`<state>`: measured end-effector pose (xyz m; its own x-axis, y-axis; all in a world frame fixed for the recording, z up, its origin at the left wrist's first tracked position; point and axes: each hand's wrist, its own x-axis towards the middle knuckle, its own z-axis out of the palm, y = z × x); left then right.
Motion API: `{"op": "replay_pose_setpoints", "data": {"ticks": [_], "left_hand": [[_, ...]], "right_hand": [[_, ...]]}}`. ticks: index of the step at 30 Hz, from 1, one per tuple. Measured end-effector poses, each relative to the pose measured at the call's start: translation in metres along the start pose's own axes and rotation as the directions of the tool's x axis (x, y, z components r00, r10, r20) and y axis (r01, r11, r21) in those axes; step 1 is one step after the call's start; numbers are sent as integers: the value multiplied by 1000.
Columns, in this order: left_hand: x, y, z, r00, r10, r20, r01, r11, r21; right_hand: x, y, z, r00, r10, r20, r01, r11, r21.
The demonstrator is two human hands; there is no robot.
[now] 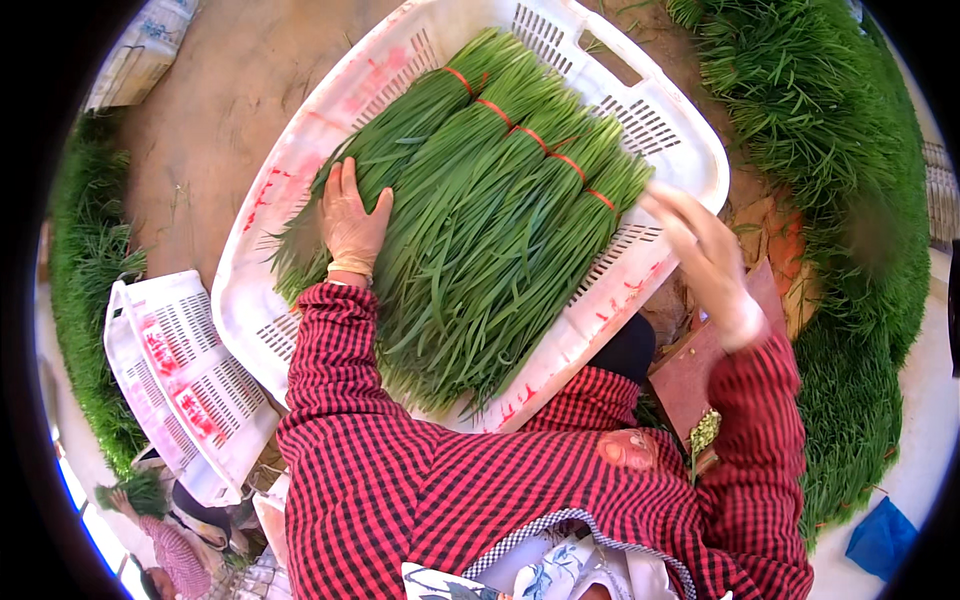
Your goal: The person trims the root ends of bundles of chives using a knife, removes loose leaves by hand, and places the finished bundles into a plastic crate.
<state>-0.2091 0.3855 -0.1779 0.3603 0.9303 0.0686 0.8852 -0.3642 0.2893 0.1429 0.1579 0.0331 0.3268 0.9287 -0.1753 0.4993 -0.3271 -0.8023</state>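
Several bundles of long green garlic chives (480, 220), each tied with a red band (533, 138), lie side by side in a white plastic basket (690, 120). Their pale cut ends point up and right, their leaf tips down and left. My left hand (353, 222) rests on the leaves of the leftmost bundle, fingers spread and thumb apart, with a yellowish band around the wrist. Beside the cut ends of the rightmost bundle is my right hand (708, 255), blurred by motion. Its fingers look stretched out, and nothing shows in them.
Loose chives (800, 130) are heaped along the right, and more greens (85, 280) along the left. Stacked white baskets (185, 380) stand at the left. A reddish board (725, 350) lies by my right arm. Another person (180, 560) handles greens at the lower left.
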Motion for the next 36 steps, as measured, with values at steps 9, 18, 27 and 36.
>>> {"op": "replay_pose_setpoints", "data": {"ticks": [9, 18, 27, 36], "left_hand": [[23, -12, -27, 958, -162, 237, 157, 987, 36], [68, -8, -79, 997, -9, 72, 5, 999, 46], [76, -6, -74, 994, -111, 25, 112, 990, -87], [92, -11, -42, 995, -74, 63, 86, 970, -229]], "right_hand": [[-69, 18, -21, 998, -65, -18, 52, 910, -412], [165, 11, 153, 774, -511, 375, 631, 569, -527], [221, -15, 223, 820, -153, 552, 495, 675, -547], [190, -29, 261, 776, -141, 615, 497, 736, -459]]}}
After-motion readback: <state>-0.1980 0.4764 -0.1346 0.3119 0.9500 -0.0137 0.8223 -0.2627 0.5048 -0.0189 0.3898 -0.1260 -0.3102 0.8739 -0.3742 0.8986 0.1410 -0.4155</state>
